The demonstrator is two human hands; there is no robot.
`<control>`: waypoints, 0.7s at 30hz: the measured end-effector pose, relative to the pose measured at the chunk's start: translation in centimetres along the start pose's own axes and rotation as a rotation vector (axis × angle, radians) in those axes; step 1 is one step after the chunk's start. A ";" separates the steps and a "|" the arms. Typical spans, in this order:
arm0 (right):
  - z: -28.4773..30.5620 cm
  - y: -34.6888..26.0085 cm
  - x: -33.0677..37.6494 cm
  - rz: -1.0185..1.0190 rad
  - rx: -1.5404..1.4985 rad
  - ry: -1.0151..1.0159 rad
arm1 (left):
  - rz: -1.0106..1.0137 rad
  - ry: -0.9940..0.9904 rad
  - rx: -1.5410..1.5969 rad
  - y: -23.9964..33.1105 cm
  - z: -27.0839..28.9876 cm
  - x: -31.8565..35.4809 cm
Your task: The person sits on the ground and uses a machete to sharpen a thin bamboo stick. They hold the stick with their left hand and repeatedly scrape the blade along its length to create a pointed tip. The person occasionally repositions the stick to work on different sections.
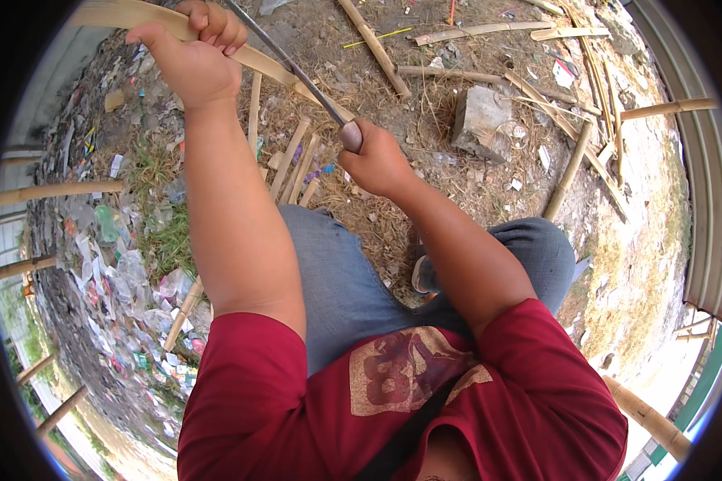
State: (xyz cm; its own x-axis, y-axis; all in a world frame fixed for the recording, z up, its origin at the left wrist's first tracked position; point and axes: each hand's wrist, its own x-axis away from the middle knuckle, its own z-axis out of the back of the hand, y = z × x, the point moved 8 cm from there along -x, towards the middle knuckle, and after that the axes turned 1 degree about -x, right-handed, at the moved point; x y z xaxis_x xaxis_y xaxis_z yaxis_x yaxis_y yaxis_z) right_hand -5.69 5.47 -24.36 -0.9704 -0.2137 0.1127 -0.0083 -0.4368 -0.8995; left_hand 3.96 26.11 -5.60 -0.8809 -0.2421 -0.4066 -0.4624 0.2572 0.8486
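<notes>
Two hands work one bamboo strip [136, 14], which arcs across the top of the view from eleven o'clock toward twelve. The left hand [191, 58] has its grip clamped round the strip, fingers curled over it. The right hand [375, 160], near centre, has its grip closed tight on the handle of a long knife [297, 68], whose blade slants up toward twelve o'clock and crosses the strip. The blade's tip and the strip's far end are cut off by the frame's edge.
</notes>
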 end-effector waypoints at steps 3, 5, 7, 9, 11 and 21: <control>0.0 2.9 -0.4 -0.166 0.053 -0.054 | 0.052 -0.087 0.042 -0.5 0.0 -0.4; -1.9 12.0 0.7 -0.380 0.116 -0.036 | 0.070 -0.125 0.063 -0.7 -1.5 -0.3; -2.4 17.9 1.7 -0.535 0.224 -0.041 | 0.094 -0.168 0.123 -1.0 -2.2 -0.4; -3.4 20.3 3.6 -0.615 0.230 -0.081 | 0.096 -0.186 0.122 -1.1 -2.0 -0.5; -4.5 18.2 3.5 -0.587 0.047 -0.010 | 0.076 -0.177 0.084 -1.6 -2.5 -0.5; -4.3 11.6 -0.3 -0.309 -0.119 0.039 | 0.100 -0.111 0.092 -0.9 -0.5 -1.5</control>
State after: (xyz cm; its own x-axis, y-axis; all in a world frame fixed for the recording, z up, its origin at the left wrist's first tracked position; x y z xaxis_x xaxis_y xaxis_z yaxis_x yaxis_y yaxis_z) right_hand -6.55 4.22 -36.70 -0.9260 -0.0528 0.3737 -0.3293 -0.3705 -0.8685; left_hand 5.77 25.75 -5.51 -0.9265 -0.1078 -0.3604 -0.3743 0.3611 0.8541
